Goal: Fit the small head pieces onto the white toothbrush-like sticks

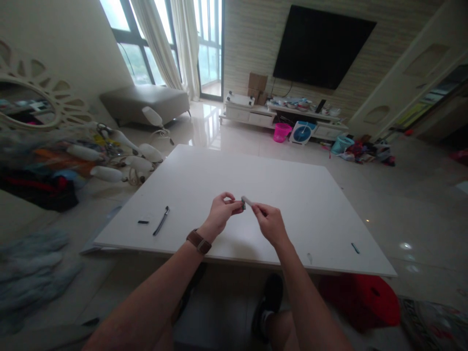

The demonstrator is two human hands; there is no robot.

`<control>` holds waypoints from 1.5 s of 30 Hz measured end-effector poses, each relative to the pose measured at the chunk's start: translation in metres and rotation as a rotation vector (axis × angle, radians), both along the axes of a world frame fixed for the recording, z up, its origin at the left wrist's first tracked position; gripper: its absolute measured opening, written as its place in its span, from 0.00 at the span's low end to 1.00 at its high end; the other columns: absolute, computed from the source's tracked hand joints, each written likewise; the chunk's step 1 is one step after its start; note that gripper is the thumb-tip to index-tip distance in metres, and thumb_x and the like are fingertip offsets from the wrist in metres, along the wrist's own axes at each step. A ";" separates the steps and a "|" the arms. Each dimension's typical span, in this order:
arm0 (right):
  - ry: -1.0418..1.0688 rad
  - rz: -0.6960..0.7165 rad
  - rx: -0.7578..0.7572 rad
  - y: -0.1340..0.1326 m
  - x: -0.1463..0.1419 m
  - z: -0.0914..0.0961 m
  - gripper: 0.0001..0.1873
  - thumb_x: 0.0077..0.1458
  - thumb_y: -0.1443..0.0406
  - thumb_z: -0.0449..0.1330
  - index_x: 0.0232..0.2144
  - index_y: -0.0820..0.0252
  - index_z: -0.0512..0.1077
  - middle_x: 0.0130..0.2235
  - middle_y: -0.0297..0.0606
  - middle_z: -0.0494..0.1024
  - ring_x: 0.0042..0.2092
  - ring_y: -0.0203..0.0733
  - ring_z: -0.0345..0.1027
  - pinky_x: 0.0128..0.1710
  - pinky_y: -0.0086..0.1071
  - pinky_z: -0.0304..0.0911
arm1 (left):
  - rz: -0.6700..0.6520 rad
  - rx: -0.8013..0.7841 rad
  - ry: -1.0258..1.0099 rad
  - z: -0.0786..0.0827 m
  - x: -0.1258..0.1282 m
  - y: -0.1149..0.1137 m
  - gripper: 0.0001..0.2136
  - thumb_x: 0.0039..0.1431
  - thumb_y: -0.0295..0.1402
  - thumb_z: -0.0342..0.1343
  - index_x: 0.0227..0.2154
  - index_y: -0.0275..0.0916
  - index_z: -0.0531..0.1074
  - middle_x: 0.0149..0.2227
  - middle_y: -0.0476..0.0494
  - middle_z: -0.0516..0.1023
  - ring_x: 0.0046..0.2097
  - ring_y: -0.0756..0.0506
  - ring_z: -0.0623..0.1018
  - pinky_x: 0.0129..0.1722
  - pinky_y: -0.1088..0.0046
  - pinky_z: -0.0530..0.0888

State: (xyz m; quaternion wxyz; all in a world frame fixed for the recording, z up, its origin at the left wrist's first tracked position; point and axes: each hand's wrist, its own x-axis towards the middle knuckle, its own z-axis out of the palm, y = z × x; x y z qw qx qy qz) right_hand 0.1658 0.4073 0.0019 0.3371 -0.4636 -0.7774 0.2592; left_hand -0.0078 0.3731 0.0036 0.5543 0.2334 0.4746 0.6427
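Note:
Above the white table (226, 168), my left hand (223, 209) pinches a small dark piece (243, 205) between thumb and fingers. My right hand (268, 222) is closed on a slim, light grey stick-like thing (247, 200), whose tip meets or nearly meets the dark piece. Its exact kind is too small to make out. To the left on the table lie a slender dark-handled tool (161, 222) with a bent head and a short black strip (143, 222). On the right are a small dark strip (355, 248) and a small clear object (309, 257).
Left of the table stands a lamp (139, 163) with several white shades, beside piled clothes (54, 170). A red round stool-like object (376, 297) sits below the right front edge. Farther off are a pink basket (281, 132), a box fan (302, 132) and a low cabinet (252, 117).

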 end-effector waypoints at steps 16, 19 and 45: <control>0.017 -0.149 0.025 0.002 0.008 0.000 0.20 0.64 0.54 0.53 0.39 0.58 0.81 0.29 0.37 0.77 0.29 0.38 0.65 0.30 0.29 0.53 | -0.001 0.000 0.006 -0.001 0.001 0.000 0.20 0.39 0.27 0.72 0.28 0.37 0.64 0.25 0.47 0.77 0.29 0.49 0.78 0.36 0.68 0.78; 0.015 0.019 -0.055 -0.001 0.007 -0.001 0.20 0.64 0.54 0.54 0.38 0.58 0.82 0.25 0.35 0.75 0.27 0.37 0.64 0.28 0.28 0.53 | -0.010 0.013 -0.008 -0.001 0.000 0.000 0.20 0.38 0.27 0.72 0.28 0.37 0.63 0.25 0.47 0.78 0.29 0.48 0.79 0.37 0.67 0.78; 0.014 -0.028 0.067 0.000 0.009 -0.004 0.18 0.63 0.56 0.56 0.37 0.59 0.82 0.33 0.39 0.80 0.32 0.39 0.69 0.33 0.30 0.59 | -0.019 0.005 0.005 -0.005 0.000 0.002 0.18 0.42 0.26 0.70 0.27 0.36 0.63 0.25 0.47 0.78 0.29 0.48 0.80 0.36 0.69 0.79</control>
